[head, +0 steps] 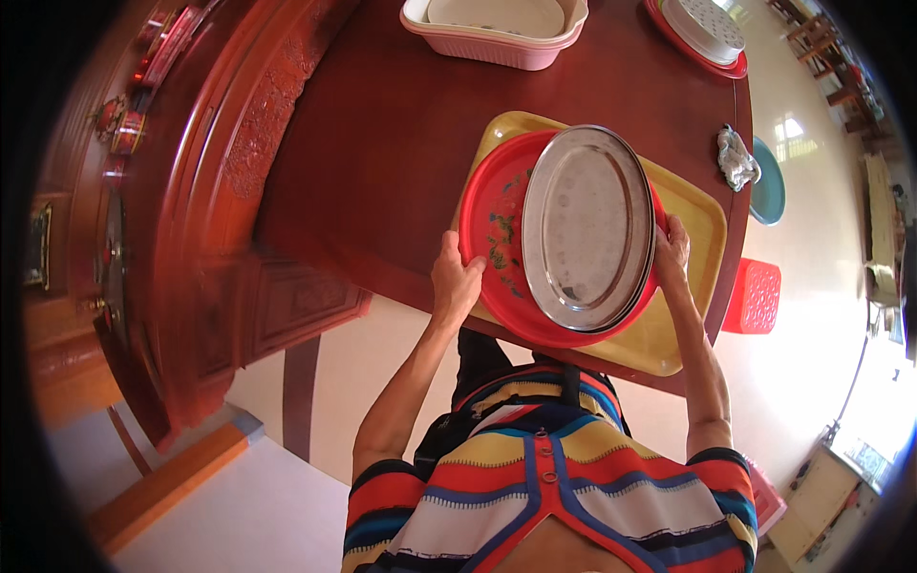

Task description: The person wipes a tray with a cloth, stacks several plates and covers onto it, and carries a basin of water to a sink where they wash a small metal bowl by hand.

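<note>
My left hand (458, 281) grips the left rim of a round red tray (501, 236) with a flower print. On the tray's right part lie oval stainless steel platters (591, 229), stacked, with a second rim just showing under the top one. My right hand (672, 251) holds the right side of the red tray, close to the platters' edge; its fingers are partly hidden. Beneath is a yellow rectangular tray (691, 215) at the near edge of the dark red wooden table (372, 165). Whether the red tray touches the yellow one I cannot tell.
Pink and white plastic basins (501, 50) stand at the table's far side. A white perforated strainer (706, 32) sits on a red plate (738, 69) at the far right. A crumpled cloth (736, 159) lies at the right edge, near a teal basin (768, 183) and red stool (756, 296). Carved wooden furniture (251, 143) borders the left.
</note>
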Available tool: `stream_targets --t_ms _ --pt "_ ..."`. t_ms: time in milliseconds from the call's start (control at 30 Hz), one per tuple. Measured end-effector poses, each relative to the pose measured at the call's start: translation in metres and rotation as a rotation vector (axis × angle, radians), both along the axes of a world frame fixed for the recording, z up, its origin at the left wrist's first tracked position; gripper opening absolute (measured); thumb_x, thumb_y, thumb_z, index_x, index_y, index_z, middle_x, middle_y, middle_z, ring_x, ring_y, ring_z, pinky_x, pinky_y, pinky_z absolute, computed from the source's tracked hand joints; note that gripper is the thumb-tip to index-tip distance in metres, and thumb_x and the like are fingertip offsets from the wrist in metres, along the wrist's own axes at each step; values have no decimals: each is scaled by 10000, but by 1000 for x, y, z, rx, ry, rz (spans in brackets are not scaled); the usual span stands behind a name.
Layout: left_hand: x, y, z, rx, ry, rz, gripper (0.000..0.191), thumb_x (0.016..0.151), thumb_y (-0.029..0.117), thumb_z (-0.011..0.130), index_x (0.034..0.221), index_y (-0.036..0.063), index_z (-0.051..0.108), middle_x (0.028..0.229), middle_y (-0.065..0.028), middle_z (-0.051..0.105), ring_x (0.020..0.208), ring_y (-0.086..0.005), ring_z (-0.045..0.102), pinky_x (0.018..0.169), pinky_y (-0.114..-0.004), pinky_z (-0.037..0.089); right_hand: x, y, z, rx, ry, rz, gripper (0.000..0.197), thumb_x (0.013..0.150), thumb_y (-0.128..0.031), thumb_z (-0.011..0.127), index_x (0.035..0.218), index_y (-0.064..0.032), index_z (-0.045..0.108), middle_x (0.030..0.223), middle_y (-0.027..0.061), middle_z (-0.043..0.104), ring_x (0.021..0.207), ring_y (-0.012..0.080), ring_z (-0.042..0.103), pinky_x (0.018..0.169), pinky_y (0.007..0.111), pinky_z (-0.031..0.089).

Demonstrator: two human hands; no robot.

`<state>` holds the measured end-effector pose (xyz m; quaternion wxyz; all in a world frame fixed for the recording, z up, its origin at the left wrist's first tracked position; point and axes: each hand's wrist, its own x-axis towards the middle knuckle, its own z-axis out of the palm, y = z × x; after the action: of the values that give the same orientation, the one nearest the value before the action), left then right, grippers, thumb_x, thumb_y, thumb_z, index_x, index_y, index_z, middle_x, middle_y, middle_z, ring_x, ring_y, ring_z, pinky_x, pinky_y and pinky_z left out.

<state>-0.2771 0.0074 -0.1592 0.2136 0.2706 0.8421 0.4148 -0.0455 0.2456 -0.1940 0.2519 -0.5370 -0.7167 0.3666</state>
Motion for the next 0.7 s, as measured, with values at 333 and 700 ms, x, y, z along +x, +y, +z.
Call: stream_targets --t_ms 333,700 --pt "-165 -53 29 119 10 29 226 701 14 543 906 10 450 814 -140 554 748 -250 556 688 -355 432 -160 -70 25 -26 117 -32 207 764 -152 538 925 -24 548 840 179 582 796 297 562 720 372 430" --pt "-321 -101 -30 69 -21 48 241 728 0 559 960 9 494 894 -88 595 838 -184 548 785 -307 416 -318 -118 -4 -49 16 -9 227 776 -155 522 969 -36 517 964 197 560 918 372 528 797 432 420"
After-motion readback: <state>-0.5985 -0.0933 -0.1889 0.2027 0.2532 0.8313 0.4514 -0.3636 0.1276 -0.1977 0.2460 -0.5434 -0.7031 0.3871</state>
